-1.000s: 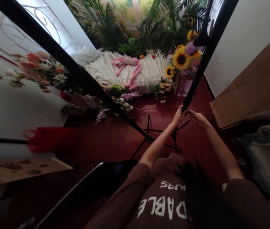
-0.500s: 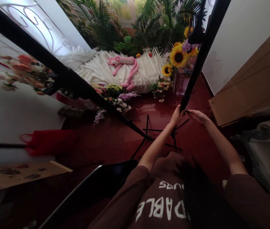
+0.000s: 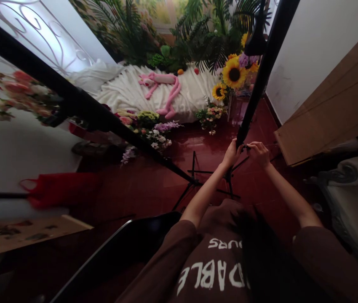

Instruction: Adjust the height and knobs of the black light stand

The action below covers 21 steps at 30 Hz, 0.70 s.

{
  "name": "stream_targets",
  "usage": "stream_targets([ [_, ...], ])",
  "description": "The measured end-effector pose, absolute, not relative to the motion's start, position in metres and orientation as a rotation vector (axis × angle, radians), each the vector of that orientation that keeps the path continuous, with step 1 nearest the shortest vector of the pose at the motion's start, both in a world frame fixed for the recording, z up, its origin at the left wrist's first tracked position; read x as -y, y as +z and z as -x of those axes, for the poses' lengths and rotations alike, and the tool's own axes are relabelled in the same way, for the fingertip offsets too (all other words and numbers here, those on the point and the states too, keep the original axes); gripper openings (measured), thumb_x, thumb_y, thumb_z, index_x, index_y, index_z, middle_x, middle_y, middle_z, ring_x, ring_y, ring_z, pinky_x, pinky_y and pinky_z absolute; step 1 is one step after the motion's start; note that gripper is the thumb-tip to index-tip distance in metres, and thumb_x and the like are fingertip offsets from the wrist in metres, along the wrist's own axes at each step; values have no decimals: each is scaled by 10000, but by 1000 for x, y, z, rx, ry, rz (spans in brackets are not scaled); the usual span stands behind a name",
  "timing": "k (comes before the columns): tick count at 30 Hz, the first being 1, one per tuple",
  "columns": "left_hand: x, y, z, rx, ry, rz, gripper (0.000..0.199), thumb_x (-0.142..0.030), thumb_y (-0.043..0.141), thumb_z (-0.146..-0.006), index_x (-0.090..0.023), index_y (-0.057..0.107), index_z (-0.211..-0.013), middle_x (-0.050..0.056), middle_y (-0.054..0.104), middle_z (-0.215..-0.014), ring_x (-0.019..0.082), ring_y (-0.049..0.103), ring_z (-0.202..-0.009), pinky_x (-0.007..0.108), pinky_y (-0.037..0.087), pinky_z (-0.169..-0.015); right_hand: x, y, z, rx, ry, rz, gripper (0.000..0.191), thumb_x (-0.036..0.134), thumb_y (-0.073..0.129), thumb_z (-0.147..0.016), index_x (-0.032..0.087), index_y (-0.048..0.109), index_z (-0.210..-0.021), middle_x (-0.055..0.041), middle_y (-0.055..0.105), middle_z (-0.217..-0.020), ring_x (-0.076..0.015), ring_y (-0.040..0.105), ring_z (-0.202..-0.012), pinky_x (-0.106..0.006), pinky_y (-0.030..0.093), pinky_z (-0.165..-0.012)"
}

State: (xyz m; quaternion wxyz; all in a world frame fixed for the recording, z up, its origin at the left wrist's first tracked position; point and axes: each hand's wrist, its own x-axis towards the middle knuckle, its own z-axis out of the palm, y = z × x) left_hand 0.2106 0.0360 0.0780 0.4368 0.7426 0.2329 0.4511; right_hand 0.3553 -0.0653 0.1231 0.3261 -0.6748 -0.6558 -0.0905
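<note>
A tall black tripod-legged stand (image 3: 255, 90) leans up toward the top right, its spread legs on the red floor. My left hand (image 3: 230, 154) is wrapped round its lower pole. Just to the right of the pole, my right hand (image 3: 259, 154) pinches a small dark knob (image 3: 244, 147) that sticks out from the stand's side. A second black stand (image 3: 116, 126) slants across the left half of the view, and neither hand touches it.
A pink plush toy (image 3: 166, 80) lies on a white draped cloth (image 3: 128, 86). Sunflowers (image 3: 234, 73) stand beyond the held stand, with smaller bouquets (image 3: 153, 130) below the cloth. A cardboard panel (image 3: 330, 105) leans at right, and a red bag (image 3: 55, 189) is at left.
My right hand has turned, its fingers curling from a stretched, palm-up pose into a pinch at the knob. My left hand keeps its hold on the pole. The view has shifted slightly.
</note>
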Motion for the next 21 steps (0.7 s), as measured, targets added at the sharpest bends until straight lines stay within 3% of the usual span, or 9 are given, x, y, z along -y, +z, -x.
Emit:
stream_targets([
  [5,-39,70,-213,-544,1148,-1832,372,-448,447,-991,-180,487,-1246,133,643,-1108,195,634,-994,363,511,-914,52,138,-328,1594,-243,1733,310,387,611,-914,224,645,-1176,-114,711,-1178,-271,647,-1118,-442,462,-1000],
  [12,-41,63,-215,-539,1121,-1817,430,-439,444,-989,-150,491,-1303,180,629,-1222,228,620,-1146,404,493,-1024,19,147,-296,1250,-228,1806,404,588,571,-920,200,682,-929,-117,746,-946,-274,694,-918,-439,516,-881],
  [16,-39,68,-213,-621,1068,-1819,452,-457,480,-978,-156,480,-1316,162,652,-1172,214,650,-1051,382,518,-955,15,174,-295,1245,-268,1757,428,616,577,-914,207,691,-860,-100,744,-916,-267,701,-920,-442,518,-903],
  [21,-35,79,-209,-619,1054,-1819,395,-458,485,-984,-176,488,-1261,109,669,-1044,159,644,-875,312,515,-839,5,248,-299,1257,-358,1603,418,613,609,-902,207,701,-936,-50,721,-910,-240,703,-897,-448,554,-896],
])
